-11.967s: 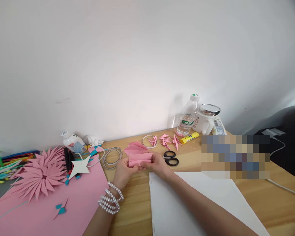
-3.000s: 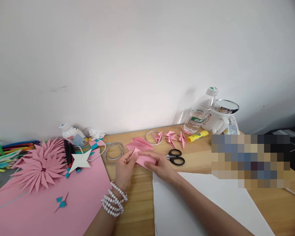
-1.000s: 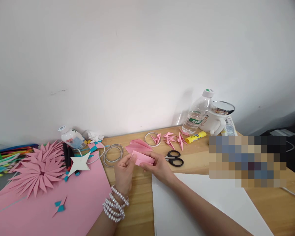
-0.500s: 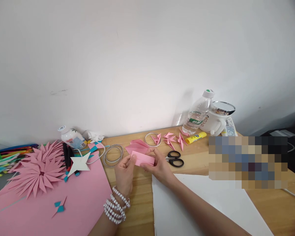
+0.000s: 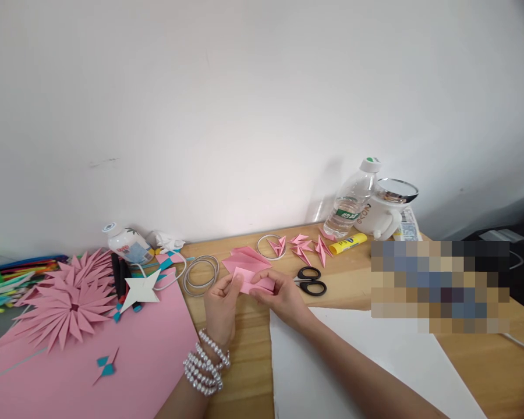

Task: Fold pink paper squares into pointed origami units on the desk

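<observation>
Wood of light brown colour makes the tabletop (image 5: 247, 366), the largest thing, and everything rests on it or is held above it. On its right part lies a white sheet (image 5: 305, 378), and on its left part a wide pink sheet (image 5: 144, 361).

At the back stands a clear bottle (image 5: 351, 201) with a green label; clear liquid, probably water, is in its lower part. Just beside it is a white mug (image 5: 378, 215) with shiny rim, and well apart to the left is a tilted white bottle (image 5: 131, 244). What these last two contain, I cannot really tell from this angle.

The left hand (image 5: 220, 299) and the right hand (image 5: 283, 297) are close together, each pinching one end of a small folded paper (image 5: 243, 280). This pink piece is just in front of a bigger pink paper (image 5: 244, 259). I judge it very light, rather stiff along the folds, not slippery, but easy to crease or to tear. It is best taken softly by the two short ends, so that the folds do not open.

Smallest are the pointed pink pieces (image 5: 322, 247), lying near the clear bottle.
</observation>
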Available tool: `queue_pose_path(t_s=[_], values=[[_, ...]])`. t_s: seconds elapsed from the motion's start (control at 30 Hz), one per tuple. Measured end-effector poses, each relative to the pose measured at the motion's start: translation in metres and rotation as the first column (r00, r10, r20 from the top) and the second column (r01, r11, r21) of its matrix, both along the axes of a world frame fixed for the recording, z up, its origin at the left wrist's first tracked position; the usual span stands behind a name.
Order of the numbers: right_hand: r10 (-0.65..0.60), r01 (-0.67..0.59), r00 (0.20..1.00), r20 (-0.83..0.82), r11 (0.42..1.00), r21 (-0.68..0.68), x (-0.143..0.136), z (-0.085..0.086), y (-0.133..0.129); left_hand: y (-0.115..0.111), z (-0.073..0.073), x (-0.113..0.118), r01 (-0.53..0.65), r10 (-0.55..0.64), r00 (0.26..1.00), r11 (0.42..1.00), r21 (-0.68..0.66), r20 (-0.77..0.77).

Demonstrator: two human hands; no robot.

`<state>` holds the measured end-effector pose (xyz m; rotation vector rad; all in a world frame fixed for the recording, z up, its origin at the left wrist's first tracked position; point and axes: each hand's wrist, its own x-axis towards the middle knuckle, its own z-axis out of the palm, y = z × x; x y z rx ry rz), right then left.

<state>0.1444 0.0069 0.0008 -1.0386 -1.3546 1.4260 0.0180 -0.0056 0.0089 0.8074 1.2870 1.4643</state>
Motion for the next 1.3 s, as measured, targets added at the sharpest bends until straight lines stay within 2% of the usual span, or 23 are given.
queue_pose_path(t_s=[0.23, 0.43, 0.67, 0.87, 1.3], values=[[-0.006, 0.006, 0.997, -0.075, 1.000, -0.006, -0.0008, -0.0013, 0.0007, 0.0012, -0.0026, -0.0012, 0.036, -0.036, 0.999, 0.999, 0.027, -0.006], [-0.040, 0.038, 0.997, -0.059, 0.999, -0.023, -0.0009, -0.0006, -0.0003, 0.0011, -0.0015, -0.0010, 0.059, -0.060, 0.998, 0.998, 0.032, 0.015], [-0.059, 0.060, 0.996, -0.067, 0.998, 0.014, 0.0002, 0.0031, -0.0004, 0.0015, 0.0014, -0.0004, 0.131, -0.131, 0.990, 0.991, 0.008, 0.059], [-0.053, 0.055, 0.998, -0.040, 0.997, 0.051, 0.0019, -0.0007, 0.0006, -0.0009, 0.0013, 0.0004, 0.236, -0.238, 0.969, 0.971, 0.045, 0.065], [-0.059, 0.058, 0.998, 0.014, 0.998, 0.036, 0.0023, 0.0009, -0.0002, -0.0015, 0.0014, 0.0014, 0.225, -0.225, 0.973, 0.974, 0.006, 0.044]])
